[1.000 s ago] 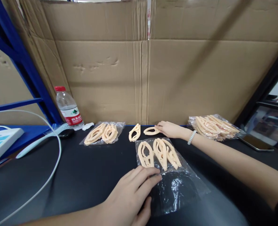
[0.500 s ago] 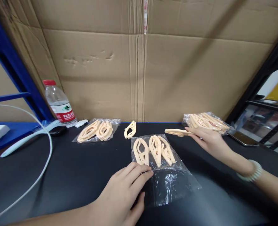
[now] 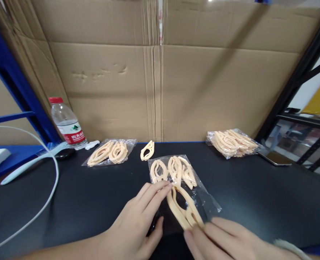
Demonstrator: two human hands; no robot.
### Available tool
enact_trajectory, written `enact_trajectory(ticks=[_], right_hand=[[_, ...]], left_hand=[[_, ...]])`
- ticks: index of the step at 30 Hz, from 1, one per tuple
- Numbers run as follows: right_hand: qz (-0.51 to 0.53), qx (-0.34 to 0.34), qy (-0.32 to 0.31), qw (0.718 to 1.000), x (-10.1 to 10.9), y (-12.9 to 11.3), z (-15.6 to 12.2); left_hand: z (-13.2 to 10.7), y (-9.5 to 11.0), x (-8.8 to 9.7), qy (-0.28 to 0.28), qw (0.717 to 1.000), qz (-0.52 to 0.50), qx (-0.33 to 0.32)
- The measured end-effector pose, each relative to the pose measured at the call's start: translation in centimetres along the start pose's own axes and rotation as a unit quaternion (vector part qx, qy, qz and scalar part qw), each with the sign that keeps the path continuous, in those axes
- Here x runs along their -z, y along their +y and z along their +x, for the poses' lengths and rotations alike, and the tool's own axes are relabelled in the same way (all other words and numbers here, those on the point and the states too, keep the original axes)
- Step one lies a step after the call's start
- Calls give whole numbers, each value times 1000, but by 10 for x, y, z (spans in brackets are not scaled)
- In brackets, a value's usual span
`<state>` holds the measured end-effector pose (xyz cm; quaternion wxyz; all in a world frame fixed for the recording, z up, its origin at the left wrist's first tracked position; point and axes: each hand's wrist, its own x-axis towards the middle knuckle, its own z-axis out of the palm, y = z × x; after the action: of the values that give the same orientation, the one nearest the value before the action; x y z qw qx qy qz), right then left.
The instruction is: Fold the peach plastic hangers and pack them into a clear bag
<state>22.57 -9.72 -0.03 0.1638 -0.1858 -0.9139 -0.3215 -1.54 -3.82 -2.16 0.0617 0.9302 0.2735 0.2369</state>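
A clear plastic bag (image 3: 207, 200) lies in front of me with several cream folding hangers (image 3: 175, 169) inside its far part. My left hand (image 3: 146, 213) is at the bag's near left side, index and middle fingers pressed together on the film and the thumb lower down. My right hand (image 3: 219, 240), close to the front, grips one more cream folding hanger (image 3: 185, 209) by its near end. That hanger slants over the near part of the bag, its far tip touching the left fingertips. Whether the tip is inside the bag I cannot tell.
One loose hanger (image 3: 147, 150) lies behind the bag. Filled bags sit at back left (image 3: 109, 152) and back right (image 3: 232, 142). A water bottle (image 3: 69, 124), a white cable (image 3: 57, 169) and a phone (image 3: 276, 157) are near the edges. A cardboard wall (image 3: 108, 83) stands behind.
My right hand has brought the hanger from the back right to the bag in front of me. My left hand has stayed at the bag. The view has shifted slightly.
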Motion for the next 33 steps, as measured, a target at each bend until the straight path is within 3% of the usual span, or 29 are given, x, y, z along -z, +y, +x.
enact_trajectory(ticks=[4, 7, 10, 14, 17, 20, 22, 24, 26, 29, 33], right_hand=[[-36, 66, 37, 996, -35, 10, 29], [-37, 29, 25, 999, -61, 14, 42], [-10, -21, -13, 1000, -74, 16, 46], [41, -54, -1, 998, -61, 17, 38], [106, -41, 91, 989, -42, 27, 30], [187, -56, 209, 958, -36, 55, 33], [217, -105, 233, 942, -45, 83, 43], [239, -150, 186, 941, -66, 114, 56], [230, -160, 78, 957, -93, 142, 69], [236, -118, -1, 965, -138, 170, 88], [238, -60, -76, 966, -188, 186, 110]], left_hand=[[-2, -1, -2, 15, 1000, 4, -13], [-3, -1, -1, 30, 999, 5, -18], [-3, 0, -1, 37, 999, 9, -13], [-3, -1, 0, 44, 999, 17, -9], [-3, -2, 0, 52, 998, 19, -10], [-2, -1, 2, 52, 998, 18, -9], [0, 1, 3, 51, 998, 19, -1], [1, 4, 5, 56, 998, 20, 6], [2, 6, 8, 61, 998, 19, 5], [1, 6, 9, 66, 998, 16, -3], [2, -1, 5, 97, 995, 13, -34]])
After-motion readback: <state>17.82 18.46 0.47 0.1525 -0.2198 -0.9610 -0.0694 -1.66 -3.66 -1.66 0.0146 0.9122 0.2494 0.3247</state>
